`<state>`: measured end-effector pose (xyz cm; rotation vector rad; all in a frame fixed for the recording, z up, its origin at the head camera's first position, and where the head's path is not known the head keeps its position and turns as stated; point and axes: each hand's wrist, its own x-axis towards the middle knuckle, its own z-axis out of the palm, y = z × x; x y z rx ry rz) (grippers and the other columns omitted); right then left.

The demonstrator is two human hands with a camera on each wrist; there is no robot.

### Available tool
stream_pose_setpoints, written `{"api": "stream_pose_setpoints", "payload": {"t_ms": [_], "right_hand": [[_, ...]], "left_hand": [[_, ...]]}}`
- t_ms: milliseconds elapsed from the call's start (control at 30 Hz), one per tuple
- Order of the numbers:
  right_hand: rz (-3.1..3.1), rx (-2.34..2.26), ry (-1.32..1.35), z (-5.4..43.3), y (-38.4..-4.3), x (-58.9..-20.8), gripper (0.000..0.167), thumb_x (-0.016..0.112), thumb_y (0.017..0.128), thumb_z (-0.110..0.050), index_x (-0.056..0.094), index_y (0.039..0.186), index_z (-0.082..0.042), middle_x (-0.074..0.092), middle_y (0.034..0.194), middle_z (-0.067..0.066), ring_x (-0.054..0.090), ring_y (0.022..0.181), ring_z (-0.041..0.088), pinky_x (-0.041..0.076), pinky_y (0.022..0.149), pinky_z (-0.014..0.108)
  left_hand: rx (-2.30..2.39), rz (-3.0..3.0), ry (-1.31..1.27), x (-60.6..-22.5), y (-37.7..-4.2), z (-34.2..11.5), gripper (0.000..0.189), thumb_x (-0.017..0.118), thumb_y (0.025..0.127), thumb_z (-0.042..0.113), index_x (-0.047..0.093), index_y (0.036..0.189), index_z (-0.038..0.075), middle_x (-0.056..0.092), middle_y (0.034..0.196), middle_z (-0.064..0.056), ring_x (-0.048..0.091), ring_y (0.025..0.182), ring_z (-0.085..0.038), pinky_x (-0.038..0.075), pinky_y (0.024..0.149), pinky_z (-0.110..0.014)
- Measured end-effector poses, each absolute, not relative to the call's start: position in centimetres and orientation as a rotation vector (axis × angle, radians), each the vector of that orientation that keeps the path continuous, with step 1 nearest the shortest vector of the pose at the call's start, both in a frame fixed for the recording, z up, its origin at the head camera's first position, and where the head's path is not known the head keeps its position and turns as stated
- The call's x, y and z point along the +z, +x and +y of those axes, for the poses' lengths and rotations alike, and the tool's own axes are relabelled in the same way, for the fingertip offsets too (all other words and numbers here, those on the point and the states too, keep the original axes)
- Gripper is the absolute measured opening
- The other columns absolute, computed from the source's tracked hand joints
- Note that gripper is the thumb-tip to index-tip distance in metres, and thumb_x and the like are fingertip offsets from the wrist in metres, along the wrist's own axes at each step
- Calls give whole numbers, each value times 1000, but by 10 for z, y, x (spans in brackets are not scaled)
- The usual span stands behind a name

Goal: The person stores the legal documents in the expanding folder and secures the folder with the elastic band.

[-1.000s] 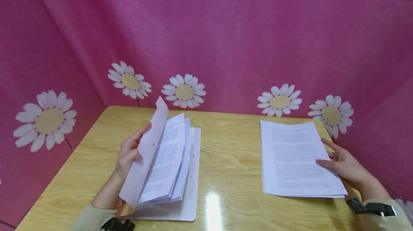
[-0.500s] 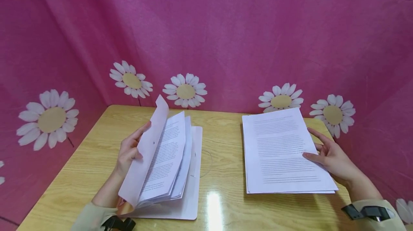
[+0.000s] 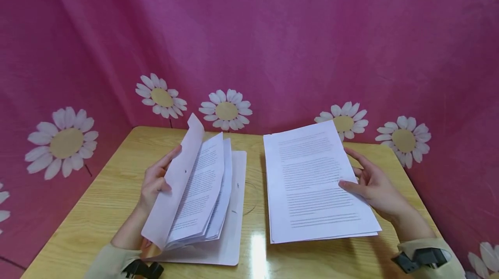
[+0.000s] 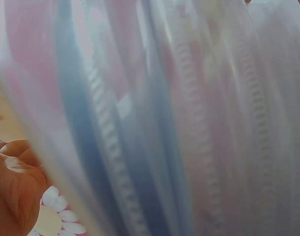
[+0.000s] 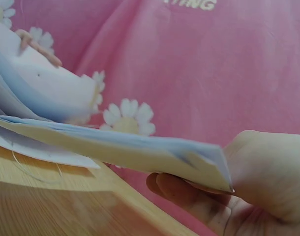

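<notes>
My left hand (image 3: 156,183) grips the raised cover of a white folder (image 3: 230,244) on the left of the table, holding it tilted up. Printed pages (image 3: 196,188) stand partly lifted inside the folder, beside that cover. My right hand (image 3: 374,188) holds a stack of printed sheets (image 3: 315,188) by its right edge, thumb on top and fingers below. In the right wrist view, the stack (image 5: 120,147) is seen edge-on above the tabletop, with its pale underside showing. Blurred, translucent sleeves (image 4: 189,123) fill most of the left wrist view.
The wooden table (image 3: 257,209) meets a pink curtain (image 3: 273,45) with daisy prints at its back and sides. A thin curved string or wire (image 3: 254,199) lies by the folder's right edge. Black cameras are strapped to both wrists.
My right hand has lifted the sheet stack and carried it left, toward the folder. My left hand stays in place with the cover still raised.
</notes>
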<state>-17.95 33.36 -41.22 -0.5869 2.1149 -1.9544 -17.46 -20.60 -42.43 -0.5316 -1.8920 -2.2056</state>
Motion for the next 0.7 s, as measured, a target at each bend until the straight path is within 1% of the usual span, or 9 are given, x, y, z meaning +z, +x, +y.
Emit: {"api": "stream_pose_setpoints", "payload": {"t_ms": [167,367,600,700], "right_hand": [[2126,-1964,-601,314,-182,-412,92,64,97,12,13,170,-12,63,135,24,76,95,36,61,73,47],[2119,-1947,-571,292,-185,-416,93,68,96,9,14,170,-13,60,135,31,76,92,39,60,74,46],[2067,-1952,-520,271,-187,-423,96,70,95,8,14,169,-15,57,139,32,76,96,39,60,77,48],[2055,-1954,-517,265,-187,-426,96,71,94,7,15,169,-15,57,139,33,76,94,40,61,77,47]], "left_hand": [[-2205,-1891,-531,-425,-175,-205,91,39,66,-8,47,157,-2,60,148,-2,57,109,-20,47,78,-25],[-2199,-1869,-532,-426,-176,-206,91,38,65,-8,50,155,-1,61,147,-2,57,107,-19,47,78,-24],[-2192,-1861,-552,-426,-176,-206,91,38,65,-7,50,155,-1,62,145,-2,57,107,-19,47,79,-25],[-2187,-1875,-539,-425,-176,-205,91,39,65,-7,50,155,-1,61,146,-2,56,108,-21,47,78,-26]]}}
